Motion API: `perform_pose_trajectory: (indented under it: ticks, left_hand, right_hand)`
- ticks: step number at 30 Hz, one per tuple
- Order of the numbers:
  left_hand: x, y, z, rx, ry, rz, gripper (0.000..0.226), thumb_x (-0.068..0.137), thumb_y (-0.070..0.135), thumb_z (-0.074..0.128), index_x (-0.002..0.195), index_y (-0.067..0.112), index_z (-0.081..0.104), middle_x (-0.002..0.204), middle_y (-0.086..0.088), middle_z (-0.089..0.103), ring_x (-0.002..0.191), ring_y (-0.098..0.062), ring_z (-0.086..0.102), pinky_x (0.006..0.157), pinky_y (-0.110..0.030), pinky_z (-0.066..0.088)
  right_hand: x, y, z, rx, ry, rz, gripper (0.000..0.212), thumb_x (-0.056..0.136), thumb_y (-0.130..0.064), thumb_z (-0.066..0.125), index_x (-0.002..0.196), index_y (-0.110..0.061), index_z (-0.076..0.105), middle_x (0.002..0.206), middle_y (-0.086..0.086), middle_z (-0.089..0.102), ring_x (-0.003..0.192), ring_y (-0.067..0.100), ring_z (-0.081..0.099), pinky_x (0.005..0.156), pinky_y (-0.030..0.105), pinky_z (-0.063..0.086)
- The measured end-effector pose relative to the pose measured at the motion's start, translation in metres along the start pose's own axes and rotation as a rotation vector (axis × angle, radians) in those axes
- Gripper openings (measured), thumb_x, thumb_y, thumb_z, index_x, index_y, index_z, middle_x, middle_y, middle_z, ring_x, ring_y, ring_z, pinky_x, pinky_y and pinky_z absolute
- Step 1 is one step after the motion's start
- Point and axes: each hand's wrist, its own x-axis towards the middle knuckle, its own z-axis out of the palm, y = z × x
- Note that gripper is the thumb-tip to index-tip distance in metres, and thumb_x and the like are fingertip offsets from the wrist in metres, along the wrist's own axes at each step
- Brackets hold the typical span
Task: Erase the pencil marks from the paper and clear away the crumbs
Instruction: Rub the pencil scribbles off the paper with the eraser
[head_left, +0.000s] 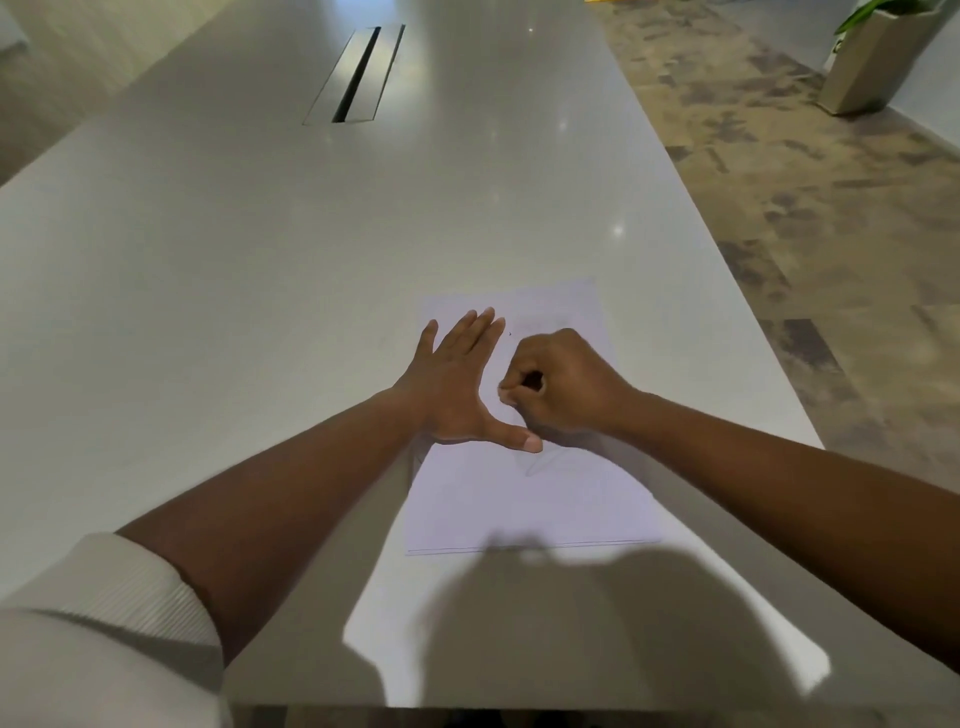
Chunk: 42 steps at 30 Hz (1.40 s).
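Left hand flat on the paper, fingers spread wide, thumb out to the right, pressing near the sheet's left edge. Right hand curled into a tight fist just right of it, fingers pinched shut over something too hidden to name, resting on the sheet's middle. Faint pencil marks just near of the thumb. Paper on the white desk, toward its right near side.
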Motion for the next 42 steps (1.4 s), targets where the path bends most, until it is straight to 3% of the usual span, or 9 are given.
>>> perform_pose_trajectory:
  ticks: [5,10,15,20,27,31,35,39,42]
  left_hand:
    - [-0.001,0.000,-0.002,-0.019,-0.004,-0.003,0.156,0.046,0.109,0.043,0.162,0.023,-0.016,0.169,0.008,-0.022,0.153,-0.007,-0.027,0.124,-0.053,-0.014]
    - [0.000,0.000,-0.002,-0.007,-0.013,-0.003,0.156,0.047,0.108,0.044,0.162,0.022,-0.017,0.169,0.007,-0.023,0.152,-0.007,-0.028,0.124,-0.053,-0.014]
    - [0.000,0.000,-0.003,-0.016,-0.013,-0.003,0.156,0.047,0.108,0.046,0.162,0.022,-0.017,0.169,0.007,-0.023,0.153,-0.008,-0.027,0.124,-0.053,-0.014]
    - [0.001,0.000,-0.002,-0.004,-0.020,-0.007,0.157,0.047,0.108,0.044,0.162,0.021,-0.018,0.169,0.007,-0.024,0.152,-0.008,-0.028,0.124,-0.054,-0.014]
    - [-0.001,0.001,-0.004,-0.018,-0.017,-0.005,0.157,0.047,0.108,0.046,0.162,0.021,-0.018,0.169,0.008,-0.023,0.153,-0.008,-0.027,0.124,-0.054,-0.014]
    - [0.000,0.001,-0.003,-0.018,-0.017,-0.010,0.158,0.046,0.109,0.045,0.161,0.020,-0.018,0.169,0.008,-0.024,0.153,-0.008,-0.028,0.124,-0.053,-0.014]
    - [0.000,0.000,-0.002,-0.014,-0.017,-0.013,0.160,0.046,0.109,0.043,0.161,0.018,-0.020,0.169,0.007,-0.025,0.152,-0.007,-0.029,0.124,-0.053,-0.014]
    - [-0.001,0.001,-0.003,-0.026,-0.029,-0.014,0.161,0.047,0.108,0.046,0.160,0.017,-0.021,0.168,0.006,-0.026,0.152,-0.007,-0.030,0.124,-0.053,-0.015]
    - [-0.001,0.001,-0.004,-0.035,-0.026,-0.009,0.161,0.047,0.108,0.047,0.160,0.017,-0.021,0.169,0.006,-0.025,0.152,-0.007,-0.030,0.124,-0.053,-0.015]
  right_hand:
    - [0.020,0.012,-0.008,-0.026,0.175,0.068,0.011,0.075,-0.006,0.073,0.064,-0.010,0.072,0.065,0.001,0.067,0.061,0.014,0.059,0.061,0.027,0.047]
    - [0.004,0.002,-0.002,-0.009,0.063,0.045,0.013,0.075,-0.007,0.071,0.062,-0.009,0.070,0.065,0.000,0.066,0.063,0.015,0.061,0.059,0.026,0.048]
    - [0.015,0.016,-0.009,-0.046,0.203,0.107,0.014,0.077,-0.008,0.071,0.062,-0.007,0.069,0.065,0.001,0.067,0.063,0.017,0.062,0.061,0.028,0.049]
    - [0.006,0.002,0.002,-0.031,0.055,0.008,0.015,0.075,-0.007,0.069,0.060,-0.009,0.067,0.060,-0.003,0.061,0.058,0.012,0.056,0.056,0.024,0.043]
    - [0.051,0.031,-0.018,-0.034,0.170,0.081,0.007,0.077,-0.010,0.075,0.070,-0.007,0.075,0.073,0.003,0.073,0.067,0.015,0.064,0.064,0.023,0.048]
    - [0.035,0.028,-0.009,-0.029,0.147,0.006,0.007,0.077,-0.011,0.076,0.071,-0.007,0.075,0.071,0.002,0.071,0.068,0.016,0.065,0.066,0.030,0.052]
    - [0.020,0.024,-0.005,-0.014,0.051,-0.065,0.009,0.079,-0.015,0.076,0.073,-0.008,0.075,0.073,0.000,0.071,0.068,0.013,0.065,0.065,0.025,0.050]
    - [0.045,0.037,-0.011,0.044,0.197,0.066,0.009,0.078,-0.016,0.078,0.071,-0.010,0.076,0.073,0.001,0.072,0.067,0.010,0.064,0.065,0.020,0.048]
    - [0.045,0.038,-0.003,0.144,0.305,0.180,0.009,0.078,-0.013,0.075,0.070,-0.010,0.073,0.070,-0.005,0.070,0.063,0.000,0.060,0.061,0.009,0.042]
